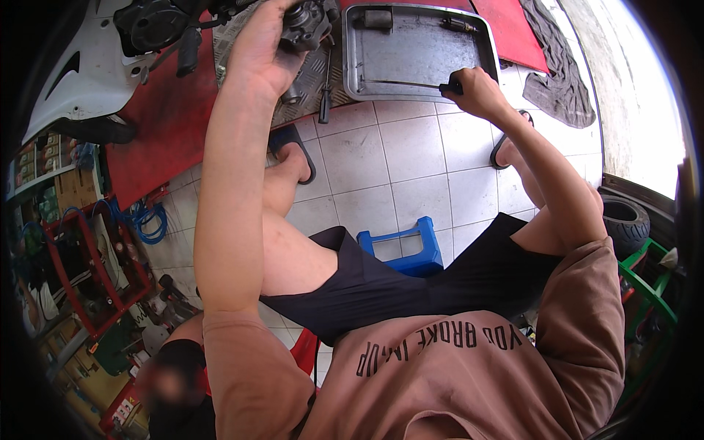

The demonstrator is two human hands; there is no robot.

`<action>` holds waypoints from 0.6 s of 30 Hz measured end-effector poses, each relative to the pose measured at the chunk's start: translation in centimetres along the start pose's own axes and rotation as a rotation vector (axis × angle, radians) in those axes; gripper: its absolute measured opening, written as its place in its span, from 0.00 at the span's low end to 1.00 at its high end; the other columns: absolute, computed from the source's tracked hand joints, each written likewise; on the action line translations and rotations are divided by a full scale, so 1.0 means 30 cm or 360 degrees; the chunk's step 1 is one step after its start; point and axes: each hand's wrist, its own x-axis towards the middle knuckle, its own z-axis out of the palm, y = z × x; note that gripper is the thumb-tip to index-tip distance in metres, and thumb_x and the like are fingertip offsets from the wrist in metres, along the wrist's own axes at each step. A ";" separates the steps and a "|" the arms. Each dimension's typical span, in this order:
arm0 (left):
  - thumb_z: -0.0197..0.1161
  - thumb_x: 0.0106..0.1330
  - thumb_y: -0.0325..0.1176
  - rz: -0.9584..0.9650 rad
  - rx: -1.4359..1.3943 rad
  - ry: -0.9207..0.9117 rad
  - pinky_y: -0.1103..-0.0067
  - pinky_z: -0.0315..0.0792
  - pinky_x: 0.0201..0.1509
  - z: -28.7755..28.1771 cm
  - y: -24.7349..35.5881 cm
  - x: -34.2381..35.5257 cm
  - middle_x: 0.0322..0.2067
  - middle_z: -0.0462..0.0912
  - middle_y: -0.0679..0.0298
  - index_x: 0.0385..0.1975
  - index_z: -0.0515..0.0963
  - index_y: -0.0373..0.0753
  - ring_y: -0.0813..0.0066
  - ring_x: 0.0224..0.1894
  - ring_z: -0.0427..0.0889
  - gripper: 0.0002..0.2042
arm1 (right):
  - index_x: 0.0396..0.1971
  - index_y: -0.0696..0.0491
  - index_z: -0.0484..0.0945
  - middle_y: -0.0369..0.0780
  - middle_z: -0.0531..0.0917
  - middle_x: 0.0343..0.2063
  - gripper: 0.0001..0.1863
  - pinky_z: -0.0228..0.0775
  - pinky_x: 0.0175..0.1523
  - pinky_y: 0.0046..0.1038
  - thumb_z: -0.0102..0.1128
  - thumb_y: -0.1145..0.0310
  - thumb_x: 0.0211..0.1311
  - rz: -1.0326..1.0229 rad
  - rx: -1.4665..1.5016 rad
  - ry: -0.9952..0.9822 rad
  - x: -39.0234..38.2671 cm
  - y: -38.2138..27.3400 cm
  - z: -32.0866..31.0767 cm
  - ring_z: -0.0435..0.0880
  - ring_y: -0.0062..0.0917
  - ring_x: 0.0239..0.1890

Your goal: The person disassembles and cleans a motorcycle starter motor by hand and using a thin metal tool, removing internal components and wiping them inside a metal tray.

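At the top, my left hand point(260, 55) is closed around a grey metal engine part that looks like a carburetor point(306, 28); the frame's edge cuts off some of its fingers. My right hand point(473, 92) grips a screwdriver point(411, 83) by its black handle. The long thin shaft points left across the near side of a metal tray point(418, 62). Inside that tray lie a grey cylindrical piece point(378, 19) and a small dark slender part point(460, 25). A second screwdriver point(325, 104), black-handled, rests between the carburetor and the tray.
A patterned metal plate point(286, 114) lies on the red platform point(158, 158) beneath the work. White motorcycle bodywork point(88, 66) stands at left. A grey cloth point(561, 81) hangs at right. Between my legs is a blue stool point(414, 253); a tyre point(625, 226) lies far right. Another person sits lower left.
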 end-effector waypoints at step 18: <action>0.61 0.60 0.30 -0.0065 0.0006 -0.0001 0.82 0.68 0.20 0.036 -0.004 -0.033 0.15 0.74 0.69 0.20 0.72 0.43 0.77 0.16 0.73 0.07 | 0.28 0.58 0.82 0.49 0.83 0.25 0.14 0.76 0.38 0.38 0.66 0.61 0.54 -0.0015 -0.0007 -0.0003 0.003 0.005 0.004 0.84 0.42 0.30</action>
